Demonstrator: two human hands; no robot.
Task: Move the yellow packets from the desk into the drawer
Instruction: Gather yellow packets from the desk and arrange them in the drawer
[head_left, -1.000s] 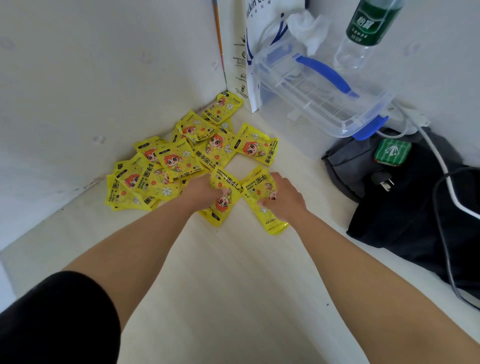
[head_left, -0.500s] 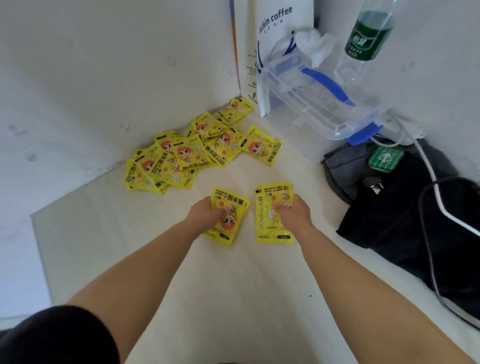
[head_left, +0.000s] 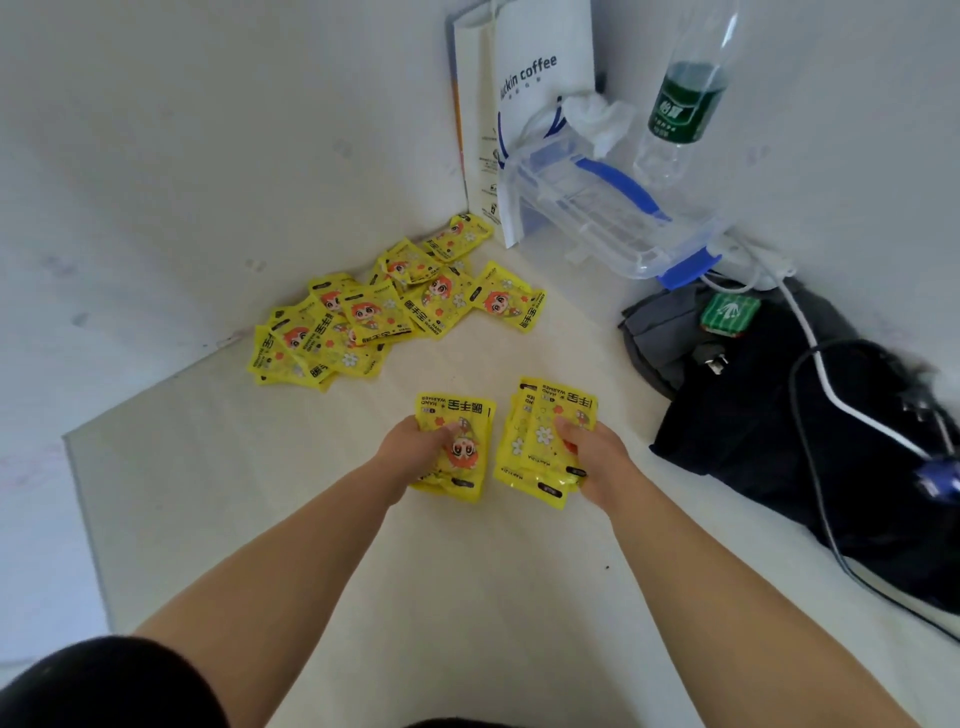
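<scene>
Several yellow packets (head_left: 384, 317) with a red-haired cartoon figure lie in a loose pile in the desk's back corner against the white wall. My left hand (head_left: 415, 447) grips a small stack of yellow packets (head_left: 462, 415) over the middle of the pale desk (head_left: 260, 467). My right hand (head_left: 597, 457) grips another small stack of yellow packets (head_left: 540, 431) just to the right of it. Each thumb lies on top of its stack. No drawer is in view.
A white paper coffee bag (head_left: 524, 88) stands in the back corner. Beside it sit a clear plastic box with blue handle (head_left: 613, 213) and a green-labelled bottle (head_left: 680, 104). Dark clothing (head_left: 779, 426) with a white cable (head_left: 831, 389) and a green pouch (head_left: 727, 312) covers the right side.
Both hands took packets from the near edge of the pile and pulled them back toward me, away from the pile. The stacks are now held apart, side by side.
</scene>
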